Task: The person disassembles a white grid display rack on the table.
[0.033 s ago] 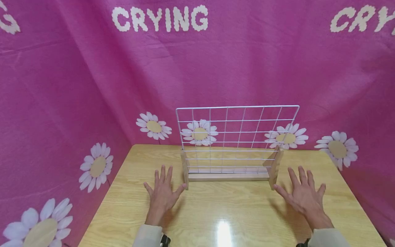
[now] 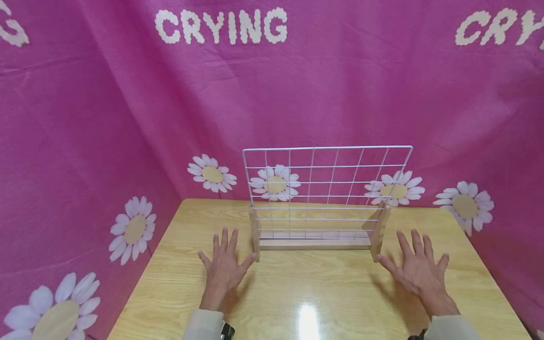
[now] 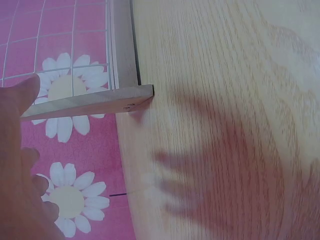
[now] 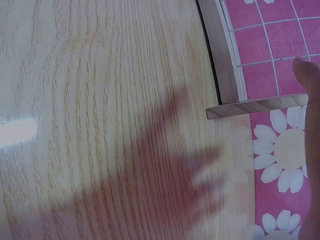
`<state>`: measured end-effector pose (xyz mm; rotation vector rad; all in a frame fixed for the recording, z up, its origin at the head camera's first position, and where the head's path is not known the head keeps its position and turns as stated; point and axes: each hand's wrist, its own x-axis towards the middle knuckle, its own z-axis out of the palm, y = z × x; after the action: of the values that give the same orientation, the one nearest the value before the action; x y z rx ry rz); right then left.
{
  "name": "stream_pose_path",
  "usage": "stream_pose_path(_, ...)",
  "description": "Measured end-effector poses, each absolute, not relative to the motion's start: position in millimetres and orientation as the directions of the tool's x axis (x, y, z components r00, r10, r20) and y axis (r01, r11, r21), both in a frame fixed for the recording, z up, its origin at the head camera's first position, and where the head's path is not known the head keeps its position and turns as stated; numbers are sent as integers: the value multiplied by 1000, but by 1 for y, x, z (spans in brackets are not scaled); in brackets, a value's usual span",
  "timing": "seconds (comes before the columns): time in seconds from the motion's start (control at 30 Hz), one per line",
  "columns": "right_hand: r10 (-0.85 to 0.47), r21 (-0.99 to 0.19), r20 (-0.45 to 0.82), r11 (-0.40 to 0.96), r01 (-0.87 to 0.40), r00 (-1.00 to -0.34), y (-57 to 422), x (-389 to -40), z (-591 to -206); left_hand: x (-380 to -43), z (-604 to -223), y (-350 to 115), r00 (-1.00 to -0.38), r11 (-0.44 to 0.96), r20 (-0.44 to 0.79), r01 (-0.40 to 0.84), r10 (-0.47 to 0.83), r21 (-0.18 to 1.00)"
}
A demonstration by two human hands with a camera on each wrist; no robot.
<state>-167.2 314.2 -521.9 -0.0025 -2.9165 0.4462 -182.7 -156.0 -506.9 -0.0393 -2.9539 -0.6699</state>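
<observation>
A white wire grid rack (image 2: 323,182) with a wooden base (image 2: 314,244) and two wooden side pieces stands upright toward the back of the table. To its left, my left hand (image 2: 223,269) hovers with its fingers spread, its thumb close to the left side piece (image 2: 254,231). Over on the other side my right hand (image 2: 420,274) is spread the same way, thumb toward the right side piece (image 2: 379,233). Both hands hold nothing and cast shadows on the wood. The left wrist view shows the left thumb (image 3: 27,92) in front of the rack's side; the right wrist view shows the right thumb (image 4: 304,72).
The light wood-grain table (image 2: 289,283) carries a bright glare spot near its front. A pink cloth (image 2: 340,94) printed with daisies and white lettering hangs behind the table and along its sides. Dark bands (image 2: 227,331) sit at the wrists.
</observation>
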Motion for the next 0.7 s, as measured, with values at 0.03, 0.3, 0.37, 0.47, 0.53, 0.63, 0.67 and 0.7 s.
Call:
stream_pose_path(0.03,31,-296,184,955,-26,-983,314,-167,-522,-182,-506,-156,-994,902,114,50,1,429)
stream_pose_path(0.3,50,-293,175,956,-3,-983,316,-163,-527,-182,-509,-155,-995,898,99,42,-2,439)
stream_pose_path(0.37,53,-295,183,955,-3,-982,317,-164,-527,-183,-510,-155,-995,894,101,40,-6,445)
stream_pose_path(0.47,55,-297,187,955,-3,-981,318,-165,-527,-186,-511,-154,-995,890,95,32,-13,455)
stream_pose_path(0.53,56,-296,188,955,-3,-981,319,-165,-526,-187,-511,-154,-995,885,100,32,-17,464)
stream_pose_path(0.63,54,-298,192,954,-5,-980,320,-165,-525,-189,-511,-154,-994,875,107,28,-27,483)
stream_pose_path(0.67,53,-300,194,954,-8,-980,320,-165,-524,-189,-511,-154,-993,871,112,29,-29,490)
stream_pose_path(0.7,53,-301,197,953,-9,-979,320,-165,-524,-189,-511,-154,-992,867,119,31,-33,497)
